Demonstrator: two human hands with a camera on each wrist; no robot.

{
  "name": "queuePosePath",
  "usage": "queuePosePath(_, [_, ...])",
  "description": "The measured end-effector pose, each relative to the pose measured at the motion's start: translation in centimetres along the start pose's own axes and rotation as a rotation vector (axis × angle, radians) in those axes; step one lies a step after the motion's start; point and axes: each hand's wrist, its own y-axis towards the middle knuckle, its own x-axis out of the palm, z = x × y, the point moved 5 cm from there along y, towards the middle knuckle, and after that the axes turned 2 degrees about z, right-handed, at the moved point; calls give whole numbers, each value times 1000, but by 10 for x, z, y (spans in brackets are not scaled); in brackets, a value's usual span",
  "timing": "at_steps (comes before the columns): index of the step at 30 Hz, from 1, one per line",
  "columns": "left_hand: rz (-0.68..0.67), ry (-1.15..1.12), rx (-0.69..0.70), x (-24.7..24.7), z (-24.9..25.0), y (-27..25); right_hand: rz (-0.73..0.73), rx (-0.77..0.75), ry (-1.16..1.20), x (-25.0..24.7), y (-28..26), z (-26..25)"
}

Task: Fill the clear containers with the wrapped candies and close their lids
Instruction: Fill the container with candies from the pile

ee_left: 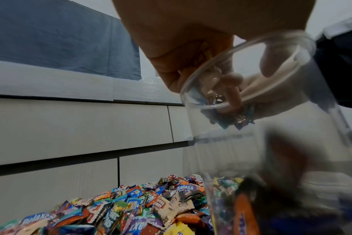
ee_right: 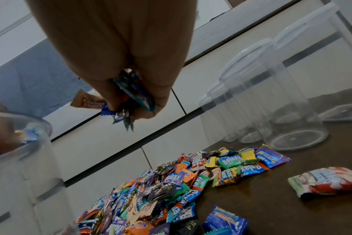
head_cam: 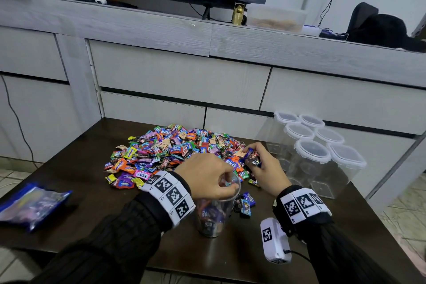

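Your left hand (head_cam: pixel 205 175) sits over the mouth of the open clear round plastic container (head_cam: pixel 213 212), fingers (ee_left: pixel 234 95) curled down inside the rim around a few wrapped candies. That container stands upright on the dark wooden table (head_cam: pixel 92 203), near the front edge, part filled with wrappers at the bottom.

Your right hand (head_cam: pixel 260 163) is just to its right, at the near right edge of the big pile of multicoloured wrapped candies (head_cam: pixel 170 152), closed tight on a small bunch of blue and dark wrapped candies (ee_right: pixel 131 101); wrapper ends stick out below the fingers.

A few loose blue-wrapped candies (head_cam: pixel 245 203) lie on the table between container and right wrist.

Six empty clear containers with white-rimmed lids (head_cam: pixel 313 152) stand grouped at the table's right side, lids on, well apart from your hands.

A blue plastic candy bag (head_cam: pixel 32 205) lies flat at the left edge of the table. Grey wood-grain drawer fronts (head_cam: pixel 179 76) behind the pile.
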Motion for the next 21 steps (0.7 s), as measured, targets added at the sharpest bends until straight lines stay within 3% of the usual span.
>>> queuePosePath(8, [110,-301,27,2,6,-6,24,-27,51,-2,3,0])
queuePosePath(21, [287,-427,50,-5,9,-19,12,-47,29,-2,4,4])
